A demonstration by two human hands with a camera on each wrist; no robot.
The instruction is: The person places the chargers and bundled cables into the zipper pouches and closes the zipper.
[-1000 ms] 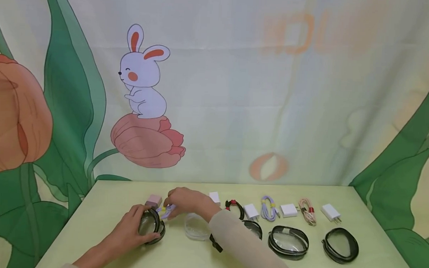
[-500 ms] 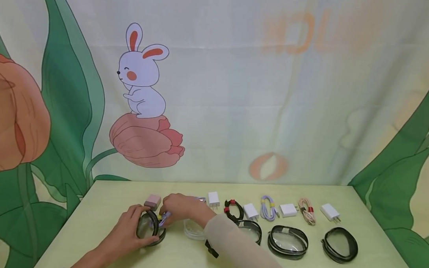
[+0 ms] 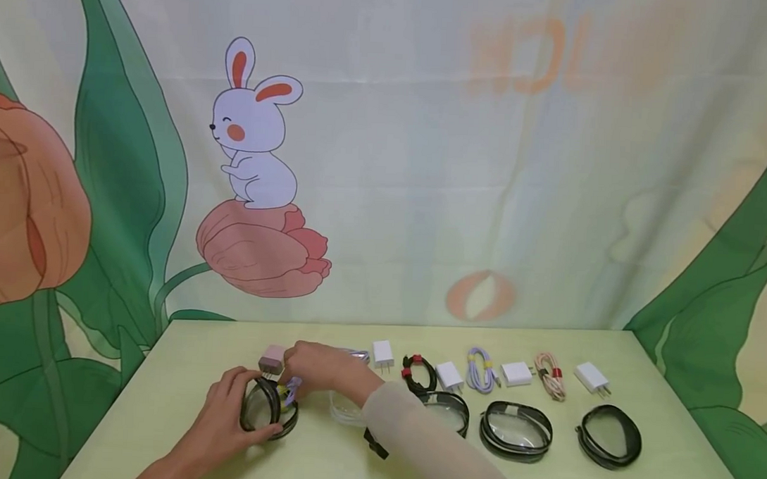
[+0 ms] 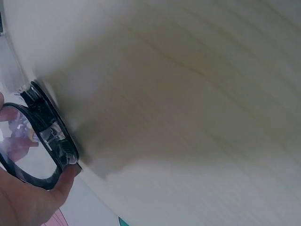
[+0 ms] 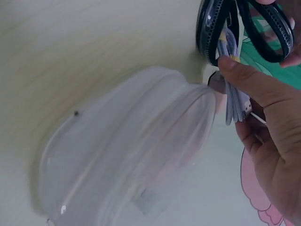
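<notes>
My left hand (image 3: pixel 228 410) holds a small clear pouch with black zipped edges (image 3: pixel 272 408) on its side, its halves spread apart. Fingers and thumb grip its rim, as the left wrist view shows with the pouch (image 4: pixel 59 136) beside the thumb. With my right hand (image 3: pixel 324 371) I pinch a coiled lilac cable (image 5: pixel 231 89) with yellow ties between thumb and fingers. One end of the cable lies between the pouch's black edges (image 5: pixel 207 33). Just behind the pouch sits a pink charger plug (image 3: pixel 271 360).
A clear, white-edged pouch (image 3: pixel 344 411) lies under my right wrist. More black-edged pouches (image 3: pixel 516 431) stretch to the right. Behind them are white charger plugs (image 3: pixel 448 376), a black cable with red ties (image 3: pixel 420 374), another lilac cable (image 3: pixel 479 370) and a pink cable (image 3: pixel 549 376).
My right hand has moved left with the lilac cable, bringing it into the black-edged pouch's opening. The left hand keeps its grip, shifting only slightly.
</notes>
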